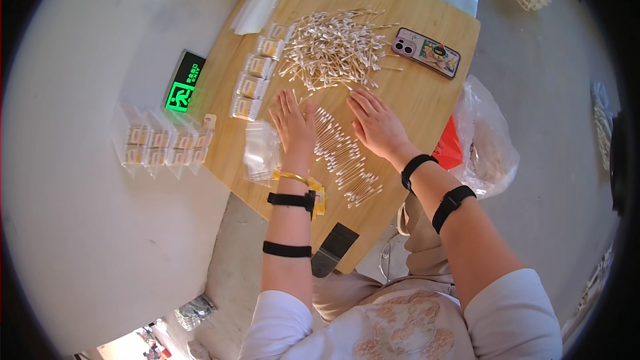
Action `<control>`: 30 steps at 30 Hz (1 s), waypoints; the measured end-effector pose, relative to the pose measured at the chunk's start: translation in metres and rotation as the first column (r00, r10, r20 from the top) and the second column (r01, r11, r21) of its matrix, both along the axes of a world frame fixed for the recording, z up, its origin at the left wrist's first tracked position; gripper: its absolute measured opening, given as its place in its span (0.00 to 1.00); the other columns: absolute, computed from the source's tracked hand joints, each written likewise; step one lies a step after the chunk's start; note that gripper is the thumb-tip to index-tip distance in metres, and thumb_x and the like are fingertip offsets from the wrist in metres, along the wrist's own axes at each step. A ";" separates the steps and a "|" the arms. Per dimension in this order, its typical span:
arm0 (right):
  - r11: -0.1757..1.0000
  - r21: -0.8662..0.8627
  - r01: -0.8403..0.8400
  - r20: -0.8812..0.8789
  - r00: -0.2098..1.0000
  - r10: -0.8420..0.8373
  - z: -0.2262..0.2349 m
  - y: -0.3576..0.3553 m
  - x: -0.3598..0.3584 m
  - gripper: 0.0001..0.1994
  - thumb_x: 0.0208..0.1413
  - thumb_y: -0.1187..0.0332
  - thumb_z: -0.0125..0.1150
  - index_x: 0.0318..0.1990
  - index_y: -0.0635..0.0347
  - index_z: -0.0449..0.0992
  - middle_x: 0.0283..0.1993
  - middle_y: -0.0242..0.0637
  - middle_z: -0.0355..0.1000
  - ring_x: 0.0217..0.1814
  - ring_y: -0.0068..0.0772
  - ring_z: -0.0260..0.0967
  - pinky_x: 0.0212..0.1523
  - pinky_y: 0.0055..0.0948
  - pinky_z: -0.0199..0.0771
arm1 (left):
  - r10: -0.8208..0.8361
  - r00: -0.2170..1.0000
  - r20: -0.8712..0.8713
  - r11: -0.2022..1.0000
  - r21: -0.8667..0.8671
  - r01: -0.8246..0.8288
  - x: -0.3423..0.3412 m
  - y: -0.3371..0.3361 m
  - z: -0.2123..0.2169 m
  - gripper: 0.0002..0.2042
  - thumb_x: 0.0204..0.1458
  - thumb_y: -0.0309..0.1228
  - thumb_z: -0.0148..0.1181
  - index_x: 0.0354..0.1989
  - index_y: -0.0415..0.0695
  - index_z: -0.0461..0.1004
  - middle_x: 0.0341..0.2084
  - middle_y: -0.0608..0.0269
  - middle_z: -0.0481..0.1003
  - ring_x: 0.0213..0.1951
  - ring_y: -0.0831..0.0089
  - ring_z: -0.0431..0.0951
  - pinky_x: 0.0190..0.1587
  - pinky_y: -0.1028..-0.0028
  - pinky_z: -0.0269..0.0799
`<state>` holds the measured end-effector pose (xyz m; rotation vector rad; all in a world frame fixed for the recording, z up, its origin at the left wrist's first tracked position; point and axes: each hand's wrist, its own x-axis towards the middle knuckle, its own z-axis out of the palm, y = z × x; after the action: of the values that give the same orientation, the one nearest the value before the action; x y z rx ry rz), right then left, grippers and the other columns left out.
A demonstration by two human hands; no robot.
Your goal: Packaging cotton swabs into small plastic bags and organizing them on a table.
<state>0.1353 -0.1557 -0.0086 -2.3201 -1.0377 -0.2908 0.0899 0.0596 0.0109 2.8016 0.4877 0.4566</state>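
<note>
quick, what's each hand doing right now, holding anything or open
Left hand: open, flat on the table, holding nothing, beside the row of cotton swabs.
Right hand: open, palm down, holding nothing.

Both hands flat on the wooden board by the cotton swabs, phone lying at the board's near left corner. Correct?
Not quite. The head view shows the phone at the far right corner of the wooden board. Left hand and right hand do lie flat by the cotton swabs.
</note>
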 end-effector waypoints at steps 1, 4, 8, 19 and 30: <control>1.000 0.001 -0.002 0.002 1.000 0.002 0.000 -0.001 0.000 0.23 0.58 0.65 0.54 0.61 0.65 0.68 0.65 0.42 0.63 0.72 0.42 0.55 0.73 0.39 0.53 | -0.028 0.999 -0.044 0.998 -0.062 0.025 0.006 0.009 0.000 0.33 0.64 0.46 0.46 0.70 0.36 0.53 0.70 0.43 0.52 0.72 0.50 0.50 0.72 0.51 0.40; 1.000 0.014 0.003 0.000 1.000 -0.003 -0.001 -0.005 0.000 0.23 0.57 0.66 0.55 0.60 0.65 0.69 0.65 0.42 0.64 0.71 0.42 0.56 0.73 0.39 0.55 | -0.022 0.996 -0.081 0.994 -0.110 0.013 0.009 0.019 -0.003 0.25 0.61 0.39 0.53 0.64 0.41 0.62 0.64 0.50 0.61 0.65 0.53 0.60 0.67 0.51 0.51; 1.000 0.025 -0.007 -0.004 1.000 0.007 -0.002 -0.003 0.000 0.23 0.56 0.67 0.56 0.59 0.65 0.69 0.64 0.42 0.64 0.71 0.42 0.57 0.73 0.39 0.55 | 0.140 0.980 -0.140 0.988 -0.046 -0.148 0.017 0.035 -0.008 0.17 0.54 0.35 0.63 0.51 0.46 0.72 0.50 0.59 0.73 0.51 0.62 0.73 0.55 0.58 0.65; 1.000 0.007 -0.002 0.007 1.000 0.002 -0.003 -0.005 0.001 0.22 0.57 0.67 0.56 0.59 0.65 0.69 0.65 0.43 0.63 0.72 0.43 0.56 0.72 0.39 0.56 | 0.010 0.994 -0.108 0.853 -0.519 -0.065 0.006 0.060 -0.003 0.08 0.51 0.33 0.67 0.35 0.43 0.81 0.29 0.64 0.81 0.33 0.72 0.79 0.38 0.72 0.74; 1.000 0.002 -0.007 0.000 1.000 0.007 -0.002 -0.004 0.001 0.23 0.57 0.66 0.55 0.59 0.64 0.69 0.66 0.42 0.63 0.72 0.42 0.56 0.73 0.39 0.55 | 0.012 1.000 0.011 0.993 -0.121 -0.010 0.000 0.046 -0.005 0.05 0.54 0.29 0.62 0.38 0.47 0.79 0.33 0.67 0.80 0.36 0.71 0.79 0.48 0.67 0.67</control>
<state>0.1358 -0.1601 -0.0101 -2.3146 -1.0453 -0.2890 0.0902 0.1052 0.0060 2.6800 0.5107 0.4305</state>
